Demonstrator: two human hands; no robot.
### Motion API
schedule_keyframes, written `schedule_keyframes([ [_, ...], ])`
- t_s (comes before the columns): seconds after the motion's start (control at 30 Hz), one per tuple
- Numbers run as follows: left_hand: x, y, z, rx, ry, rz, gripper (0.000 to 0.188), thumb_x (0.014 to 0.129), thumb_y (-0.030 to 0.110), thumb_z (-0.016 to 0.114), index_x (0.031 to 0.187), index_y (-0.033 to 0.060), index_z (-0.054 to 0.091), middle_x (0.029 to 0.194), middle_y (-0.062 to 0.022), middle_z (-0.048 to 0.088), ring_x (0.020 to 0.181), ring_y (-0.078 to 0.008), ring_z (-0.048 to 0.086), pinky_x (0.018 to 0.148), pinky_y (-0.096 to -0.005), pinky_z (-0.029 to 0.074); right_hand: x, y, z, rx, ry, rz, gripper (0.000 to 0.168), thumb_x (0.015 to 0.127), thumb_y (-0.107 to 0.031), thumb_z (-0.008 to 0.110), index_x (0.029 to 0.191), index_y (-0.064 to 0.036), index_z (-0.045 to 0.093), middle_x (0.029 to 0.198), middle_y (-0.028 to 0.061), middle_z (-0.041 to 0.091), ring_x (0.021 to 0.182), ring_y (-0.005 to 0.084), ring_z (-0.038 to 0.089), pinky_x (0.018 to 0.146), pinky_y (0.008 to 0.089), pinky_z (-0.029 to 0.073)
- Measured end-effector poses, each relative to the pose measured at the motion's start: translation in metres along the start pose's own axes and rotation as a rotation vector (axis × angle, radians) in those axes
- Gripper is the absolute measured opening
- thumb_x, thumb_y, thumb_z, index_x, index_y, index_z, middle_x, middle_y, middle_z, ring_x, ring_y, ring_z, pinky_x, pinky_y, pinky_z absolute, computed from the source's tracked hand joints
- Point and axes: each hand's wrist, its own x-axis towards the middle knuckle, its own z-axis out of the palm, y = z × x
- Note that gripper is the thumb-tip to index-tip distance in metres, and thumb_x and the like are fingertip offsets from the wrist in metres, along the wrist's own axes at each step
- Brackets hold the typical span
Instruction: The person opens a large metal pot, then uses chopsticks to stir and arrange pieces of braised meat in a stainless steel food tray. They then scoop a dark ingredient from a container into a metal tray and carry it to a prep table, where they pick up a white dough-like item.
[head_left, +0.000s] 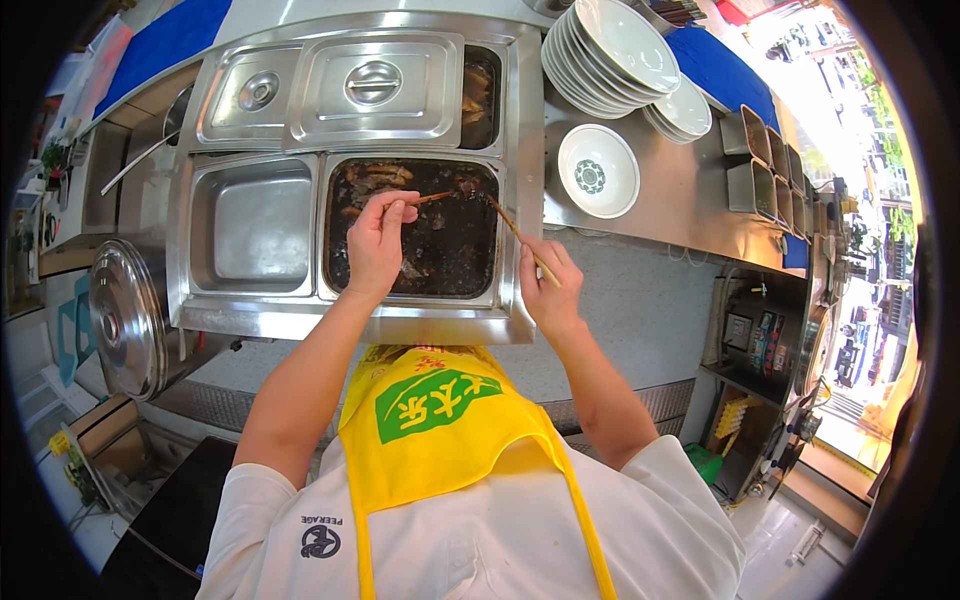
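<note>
A rectangular steel pan (457, 259) of dark brown liquid with pieces of food in it sits in a steel food warmer before me. Over its middle, my left hand (381, 236) grips a thin wooden stick (433, 198), likely a chopstick. My right hand (551, 283), at the pan's right side, holds another wooden stick (506, 216) slanting into the pan. Both tips meet at or near a dark piece of food (468, 186) at the surface; whether they pinch it, I cannot tell.
Left of the pan is a steel pan (255, 225) with a bare bottom. Two steel lids (375, 124) lie behind. To the right stand a white bowl (619, 184), stacked white bowls (637, 45) and steel containers (752, 191). A large lidded pot (124, 319) stands at the left.
</note>
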Motion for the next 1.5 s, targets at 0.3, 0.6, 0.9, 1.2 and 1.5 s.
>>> schedule_keyframes([
  [0.3,-0.002,0.011,0.005,0.019,-0.026,0.046,0.018,0.101,0.011,0.053,0.108,0.0027,0.067,0.094,-0.0051,0.071,0.085,-0.0117,0.067,0.080,-0.0257,0.052,0.026,0.066,0.047,0.525,0.003,0.515,0.021,0.097,-0.015,0.058,0.103,0.002,0.068,0.078,0.0088,0.067,0.067,0.0129,0.064,0.064,0.0278,0.054],
  [0.6,-0.009,0.024,0.001,0.074,-0.055,0.089,0.019,0.101,0.011,0.052,0.109,0.0025,0.066,0.095,-0.0051,0.070,0.085,-0.0111,0.066,0.080,-0.0249,0.051,0.060,0.074,0.053,0.622,-0.190,0.652,0.026,0.099,-0.019,0.057,0.105,0.003,0.068,0.088,0.0089,0.069,0.073,0.0118,0.064,0.069,0.0264,0.056],
  [0.9,0.006,0.019,0.009,0.071,-0.075,0.092,0.019,0.101,0.012,0.051,0.110,0.0017,0.066,0.097,-0.0052,0.070,0.086,-0.0120,0.066,0.081,-0.0256,0.052,0.030,0.022,0.003,0.069,-0.085,0.171,0.012,0.094,-0.009,0.062,0.100,-0.001,0.068,0.085,0.0084,0.067,0.070,0.0140,0.064,0.060,0.0265,0.050],
  [1.2,0.019,0.008,0.012,0.090,-0.069,0.094,0.017,0.100,0.012,0.054,0.107,0.0026,0.067,0.095,-0.0066,0.072,0.084,-0.0149,0.069,0.078,-0.0267,0.053,0.019,0.031,0.038,0.029,-0.114,-0.031,0.007,0.087,-0.006,0.065,0.094,-0.005,0.068,0.082,0.0116,0.066,0.067,0.0309,0.063,0.060,0.0370,0.051],
  [1.5,0.021,0.002,0.008,0.063,-0.052,0.080,0.017,0.100,0.012,0.053,0.107,0.0023,0.066,0.095,-0.0060,0.071,0.084,-0.0143,0.069,0.078,-0.0264,0.053,0.031,0.026,0.047,0.042,-0.169,-0.052,0.006,0.087,-0.006,0.065,0.092,-0.004,0.068,0.084,0.0129,0.066,0.071,0.0332,0.064,0.063,0.0379,0.053],
])
